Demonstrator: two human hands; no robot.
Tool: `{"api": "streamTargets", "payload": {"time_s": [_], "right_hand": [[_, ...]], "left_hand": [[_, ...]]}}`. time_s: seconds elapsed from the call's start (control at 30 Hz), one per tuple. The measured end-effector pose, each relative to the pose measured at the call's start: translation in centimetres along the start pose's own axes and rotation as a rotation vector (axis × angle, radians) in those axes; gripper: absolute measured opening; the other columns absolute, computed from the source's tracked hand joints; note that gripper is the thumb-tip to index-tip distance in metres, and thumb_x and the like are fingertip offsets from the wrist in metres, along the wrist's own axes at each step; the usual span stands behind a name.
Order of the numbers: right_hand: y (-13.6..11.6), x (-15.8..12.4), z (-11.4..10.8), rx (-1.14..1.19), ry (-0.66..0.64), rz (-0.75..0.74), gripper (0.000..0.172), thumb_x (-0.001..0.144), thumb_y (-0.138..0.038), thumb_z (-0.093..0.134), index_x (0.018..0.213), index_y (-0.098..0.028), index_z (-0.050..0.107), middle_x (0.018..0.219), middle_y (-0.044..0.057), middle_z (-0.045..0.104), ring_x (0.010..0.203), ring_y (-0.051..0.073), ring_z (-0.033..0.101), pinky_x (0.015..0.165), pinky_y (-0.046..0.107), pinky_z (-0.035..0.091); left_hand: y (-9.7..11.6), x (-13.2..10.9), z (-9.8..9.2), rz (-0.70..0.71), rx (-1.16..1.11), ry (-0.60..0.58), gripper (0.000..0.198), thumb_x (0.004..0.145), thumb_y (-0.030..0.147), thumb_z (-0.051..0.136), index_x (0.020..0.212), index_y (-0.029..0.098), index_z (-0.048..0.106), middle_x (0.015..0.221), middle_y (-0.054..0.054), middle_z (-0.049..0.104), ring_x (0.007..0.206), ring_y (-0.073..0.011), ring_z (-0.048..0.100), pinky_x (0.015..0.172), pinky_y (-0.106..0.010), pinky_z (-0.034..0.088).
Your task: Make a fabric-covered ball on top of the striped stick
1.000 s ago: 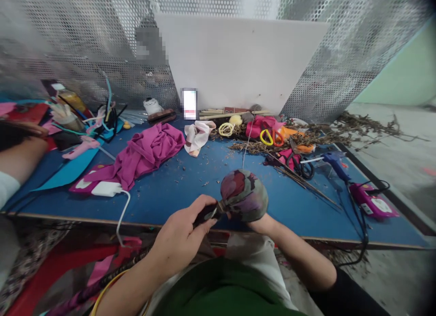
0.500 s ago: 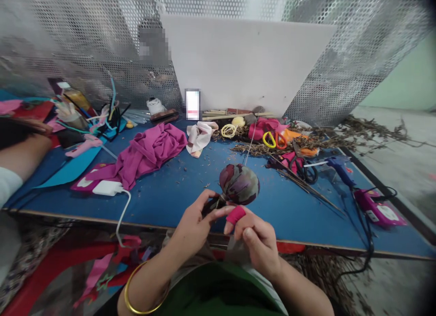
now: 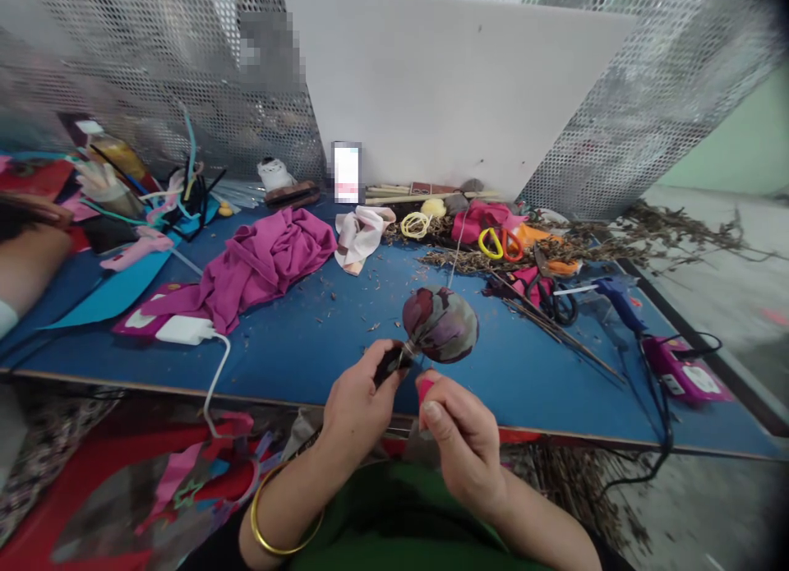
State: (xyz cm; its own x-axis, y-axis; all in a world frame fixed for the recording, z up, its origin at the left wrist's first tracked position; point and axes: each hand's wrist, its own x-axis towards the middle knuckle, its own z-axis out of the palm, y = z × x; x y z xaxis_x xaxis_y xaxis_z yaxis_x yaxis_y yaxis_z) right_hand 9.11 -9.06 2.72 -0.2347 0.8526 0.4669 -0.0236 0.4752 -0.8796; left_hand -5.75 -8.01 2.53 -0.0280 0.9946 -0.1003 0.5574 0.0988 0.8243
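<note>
A round bundle wrapped in camouflage-patterned cloth (image 3: 440, 324) is held just above the blue table, tilted to the right. My left hand (image 3: 361, 402) is closed around its gathered dark cloth tail, below a neck bound with pale thread (image 3: 409, 349). My right hand (image 3: 465, 431) is just right of that neck, its fingers pinched together, with a pink wrap (image 3: 425, 388) on the index finger. It appears to grip the thread, though the fingers hide most of it. A taut string (image 3: 457, 255) runs from behind the bundle toward the back of the table.
Magenta cloth (image 3: 271, 255) and a white charger (image 3: 185, 329) lie left. Yellow-and-orange-handled scissors (image 3: 500, 244), black scissors (image 3: 560, 306), dried stalks (image 3: 456, 261) and a blue glue gun (image 3: 621, 302) are to the right. Another person's arm (image 3: 30, 259) reaches in at far left.
My right hand's index finger has drawn back from the neck and curled into a pinch. The left hand still holds the cloth tail. The bundle sits slightly higher and further right in view.
</note>
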Motion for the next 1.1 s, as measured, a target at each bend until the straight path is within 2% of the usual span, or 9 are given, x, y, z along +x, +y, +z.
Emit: {"api": "streamTargets", "payload": {"time_s": [0.2,0.3,0.4,0.5,0.6,0.7,0.83,0.97,1.1], "right_hand": [[0.7,0.5,0.1,0.015,-0.064,-0.023,0.028,0.097,-0.025,0.042,0.07,-0.021,0.047,0.06,-0.001,0.046,0.059,0.015,0.044,0.058,0.03,0.038],[0.5,0.8,-1.0,0.093,-0.186,-0.024,0.025,0.097,-0.026,0.042,0.074,-0.021,0.052,0.077,0.005,0.06,0.08,0.02,0.057,0.077,0.036,0.046],[0.1,0.9,-2.9,-0.015,-0.209,-0.001,0.021,0.096,-0.021,0.044,0.079,-0.021,0.055,0.103,0.009,0.063,0.103,0.024,0.057,0.088,0.038,0.045],[-0.2,1.0,-4.7,-0.214,-0.19,-0.011,0.02,0.095,-0.018,0.045,0.078,-0.022,0.054,0.081,0.004,0.06,0.08,0.018,0.056,0.073,0.03,0.044],[-0.8,1.7,-6.1,-0.33,-0.328,-0.016,0.022,0.097,-0.019,0.043,0.076,-0.021,0.051,0.065,-0.001,0.05,0.06,0.013,0.046,0.057,0.026,0.037],[-1.9,3.4,-7.1,-0.394,-0.487,-0.051,0.022,0.097,-0.022,0.045,0.077,-0.02,0.053,0.067,0.0,0.051,0.06,0.013,0.046,0.056,0.025,0.036],[-2.6,6.7,-7.1,-0.519,-0.567,-0.237,0.025,0.096,-0.023,0.046,0.076,-0.019,0.06,0.066,0.001,0.052,0.063,0.014,0.045,0.055,0.027,0.033],[-1.2,10.0,-5.9,-0.368,-0.708,-0.256,0.021,0.094,-0.024,0.052,0.078,-0.019,0.064,0.071,0.001,0.057,0.066,0.013,0.05,0.061,0.025,0.039],[1.4,12.1,-4.7,-0.179,-0.811,-0.075,0.02,0.089,-0.024,0.058,0.072,-0.018,0.065,0.072,0.001,0.061,0.067,0.012,0.055,0.065,0.024,0.042]], "left_hand": [[-0.1,0.5,-0.5,-0.01,0.005,-0.026,0.027,0.087,0.029,0.048,0.112,0.024,0.055,0.102,-0.003,0.07,0.099,-0.0207,0.064,0.087,-0.032,0.047],[-0.2,0.9,-1.3,0.0,-0.031,-0.058,0.029,0.086,0.03,0.048,0.112,0.021,0.056,0.104,-0.004,0.069,0.097,-0.0208,0.063,0.086,-0.032,0.047],[0.0,1.0,-2.2,-0.012,-0.037,-0.086,0.031,0.085,0.031,0.048,0.113,0.019,0.056,0.103,-0.005,0.069,0.094,-0.0211,0.062,0.085,-0.032,0.046],[0.1,0.8,-2.5,-0.005,0.026,-0.087,0.032,0.085,0.031,0.049,0.115,0.02,0.056,0.1,-0.005,0.069,0.09,-0.0208,0.063,0.082,-0.032,0.047],[0.2,0.5,-2.6,-0.013,0.165,-0.098,0.033,0.088,0.034,0.047,0.117,0.023,0.055,0.1,-0.005,0.07,0.087,-0.0221,0.064,0.078,-0.033,0.047],[0.7,0.1,-2.7,-0.004,0.342,-0.137,0.031,0.09,0.035,0.045,0.118,0.027,0.055,0.099,-0.005,0.072,0.087,-0.0249,0.066,0.073,-0.033,0.046],[1.7,-0.7,-2.8,0.085,0.496,-0.259,0.028,0.089,0.03,0.046,0.115,0.029,0.057,0.1,-0.005,0.073,0.091,-0.0265,0.068,0.071,-0.033,0.046],[2.7,-1.5,-2.7,0.19,0.549,-0.425,0.025,0.09,0.029,0.044,0.109,0.025,0.061,0.099,-0.007,0.073,0.093,-0.0291,0.068,0.074,-0.035,0.047],[3.2,-1.9,-3.0,0.267,0.515,-0.503,0.026,0.09,0.028,0.047,0.113,0.026,0.059,0.109,-0.005,0.072,0.1,-0.0288,0.066,0.078,-0.035,0.047]]}}
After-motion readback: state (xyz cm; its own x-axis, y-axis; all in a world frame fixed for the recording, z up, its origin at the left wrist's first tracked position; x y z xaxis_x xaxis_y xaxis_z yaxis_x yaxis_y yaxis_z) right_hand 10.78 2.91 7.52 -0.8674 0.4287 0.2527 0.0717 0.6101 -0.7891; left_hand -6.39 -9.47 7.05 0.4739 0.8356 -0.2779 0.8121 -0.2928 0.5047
